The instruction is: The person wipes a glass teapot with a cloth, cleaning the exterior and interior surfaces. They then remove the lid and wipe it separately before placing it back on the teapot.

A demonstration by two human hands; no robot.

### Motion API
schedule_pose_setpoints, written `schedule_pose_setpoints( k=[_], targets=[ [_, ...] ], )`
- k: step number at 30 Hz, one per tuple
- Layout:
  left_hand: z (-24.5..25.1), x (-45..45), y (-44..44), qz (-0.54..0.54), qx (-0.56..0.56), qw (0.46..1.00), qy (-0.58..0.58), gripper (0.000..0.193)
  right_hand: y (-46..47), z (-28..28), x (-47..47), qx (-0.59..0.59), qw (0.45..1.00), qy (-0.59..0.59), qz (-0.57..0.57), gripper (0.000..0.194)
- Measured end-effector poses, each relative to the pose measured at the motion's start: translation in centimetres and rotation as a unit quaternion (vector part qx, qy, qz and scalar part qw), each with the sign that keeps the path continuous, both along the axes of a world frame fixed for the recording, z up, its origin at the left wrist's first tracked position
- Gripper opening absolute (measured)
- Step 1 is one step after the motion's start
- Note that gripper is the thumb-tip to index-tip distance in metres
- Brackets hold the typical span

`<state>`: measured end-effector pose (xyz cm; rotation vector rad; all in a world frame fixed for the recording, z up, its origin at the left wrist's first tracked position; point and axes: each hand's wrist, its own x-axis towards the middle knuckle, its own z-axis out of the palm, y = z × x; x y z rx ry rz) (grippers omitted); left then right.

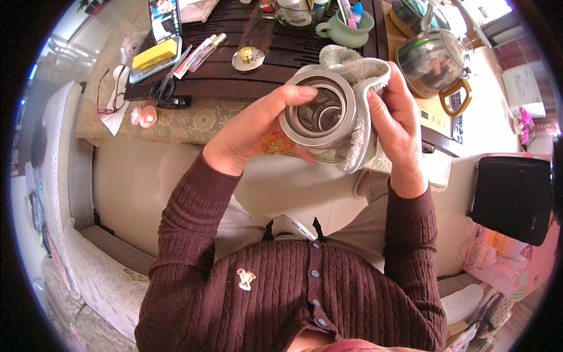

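My left hand (259, 114) grips a glass teapot (325, 152) with a metal rim, its thumb over the mouth. The pot is tipped so that its round opening faces the camera, and part of it has an amber, patterned look near my palm. My right hand (398, 119) holds a grey-green cloth (358, 119) against the pot's right side. Some of my fingers are hidden behind the pot and cloth. A round lid with a gold knob (247, 58) lies on the dark wooden tea tray (272, 79) beyond my hands.
Scissors (162, 88), tubes (200, 55) and a yellow block (155, 55) in a dish lie at the back left, near eyeglasses (110, 94). A green ceramic pot (352, 33) stands at the back, and a metal kettle (429, 64) at the right. A black case (512, 198) is at the far right.
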<state>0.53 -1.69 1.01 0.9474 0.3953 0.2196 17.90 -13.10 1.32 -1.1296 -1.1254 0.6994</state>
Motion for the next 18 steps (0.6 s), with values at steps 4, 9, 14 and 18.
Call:
schedule_pose_setpoints(
  k=[4, 9, 14, 18],
  targets=[
    [-1.1, 0.8, 0.7, 0.024, 0.06, 0.994, -0.089, 0.062, 0.3, -0.5, 0.4, 0.028, 0.987, -0.117, -0.11, 0.022],
    [-2.5, 1.3, 1.0, 0.055, -0.074, 0.985, -0.143, 0.07, 0.2, -1.1, 1.0, 0.116, 0.955, -0.086, -0.259, 0.02],
    [-3.1, 2.2, -1.2, 0.112, -0.087, 0.981, -0.133, 0.064, 0.3, -2.0, 0.3, 0.149, 0.933, -0.2, -0.26, 0.029],
    [-2.7, 2.1, -1.4, 0.112, -0.127, 0.975, -0.144, 0.062, 0.2, -2.4, -0.1, 0.166, 0.922, -0.234, -0.261, 0.03]
  ],
)
